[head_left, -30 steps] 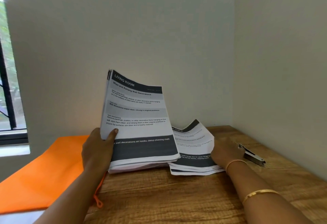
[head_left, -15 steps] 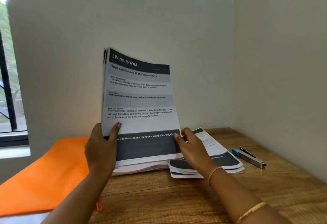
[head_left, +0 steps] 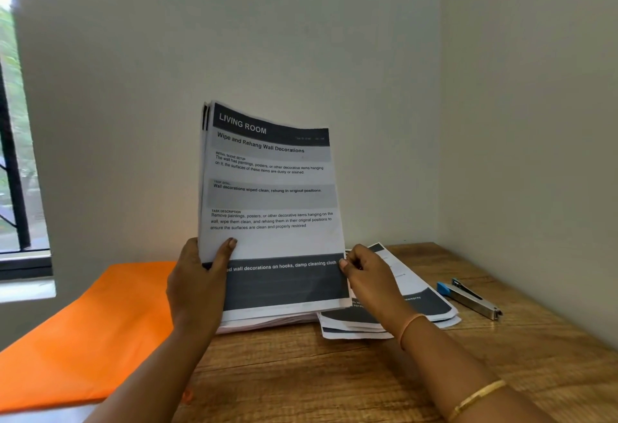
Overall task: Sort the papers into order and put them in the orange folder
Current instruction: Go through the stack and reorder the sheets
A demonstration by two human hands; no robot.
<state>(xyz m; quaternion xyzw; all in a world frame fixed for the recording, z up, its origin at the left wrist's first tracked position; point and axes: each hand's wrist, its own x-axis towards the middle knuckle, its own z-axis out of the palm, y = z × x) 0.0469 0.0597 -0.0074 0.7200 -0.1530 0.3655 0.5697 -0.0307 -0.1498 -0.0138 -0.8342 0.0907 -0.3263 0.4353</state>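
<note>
Paper stack (head_left: 271, 188) held upright; left hand (head_left: 197, 285) grips its 8 o'clock edge, right hand (head_left: 371, 278) pinches its 4 o'clock edge.

left hand (head_left: 197, 285): grips paper stack (head_left: 271, 195) at lower-left edge, thumb across front, fingers behind
right hand (head_left: 371, 275): pinches the stack's lower-right edge, thumb tip on front, fingers curled behind
left forearm (head_left: 150, 372), right forearm (head_left: 451, 362): raised, angled inward

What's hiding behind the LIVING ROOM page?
More sheets: their edges peek out at its left and bottom. Their print is covered by the front page.
</note>
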